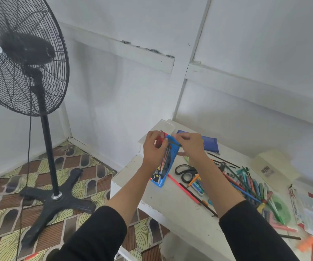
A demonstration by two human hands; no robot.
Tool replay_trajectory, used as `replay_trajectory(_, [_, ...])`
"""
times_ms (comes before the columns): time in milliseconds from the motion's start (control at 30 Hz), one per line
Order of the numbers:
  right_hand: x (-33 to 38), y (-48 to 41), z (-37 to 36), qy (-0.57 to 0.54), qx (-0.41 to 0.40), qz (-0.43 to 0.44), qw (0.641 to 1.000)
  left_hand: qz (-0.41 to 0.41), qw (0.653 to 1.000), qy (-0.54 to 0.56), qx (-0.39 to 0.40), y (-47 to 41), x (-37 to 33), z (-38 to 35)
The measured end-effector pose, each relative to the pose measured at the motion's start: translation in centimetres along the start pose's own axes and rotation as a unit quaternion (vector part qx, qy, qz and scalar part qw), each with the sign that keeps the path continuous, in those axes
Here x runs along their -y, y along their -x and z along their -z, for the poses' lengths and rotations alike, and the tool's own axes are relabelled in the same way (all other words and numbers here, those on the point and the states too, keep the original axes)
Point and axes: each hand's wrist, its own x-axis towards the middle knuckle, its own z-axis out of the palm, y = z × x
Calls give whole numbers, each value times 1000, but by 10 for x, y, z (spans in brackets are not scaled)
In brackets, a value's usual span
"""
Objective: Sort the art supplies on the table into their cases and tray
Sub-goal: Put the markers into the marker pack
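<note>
Head view, from the left: a black pedestal fan (23, 53) stands on the patterned floor (6, 219), well apart from the white worktop (170, 204). Above the worktop's left end, the left hand (154, 147) grips the upper part of a blue pencil pack (168, 162), its fingers (158, 141) curled round it; the pack hangs tilted, clear of the surface. The right hand (191, 146) pinches a dark pencil (176, 143) at the pack's open top. Behind the hands lie a white case (166, 125) and a blue zip pouch (209, 143). Below the right forearm lie black-handled scissors (185, 172) and a red pencil (182, 189). Farther right, a heap of coloured pencils (250, 183) spreads onto a green protractor (283, 210), near a cream box (272, 166).
</note>
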Motion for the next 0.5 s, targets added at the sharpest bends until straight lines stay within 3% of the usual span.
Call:
replay_trajectory(100, [-1, -1, 4, -5, -16, 4, 1000, 7, 1000, 16, -6, 3, 0, -4])
replay_trajectory(300, [-6, -4, 12, 162, -48, 124, 978, 15, 1000, 16, -12, 3, 5, -6])
replay_trajectory(500, [-6, -1, 6, 136, -37, 113, 984, 20, 997, 71, -5, 6, -3, -3])
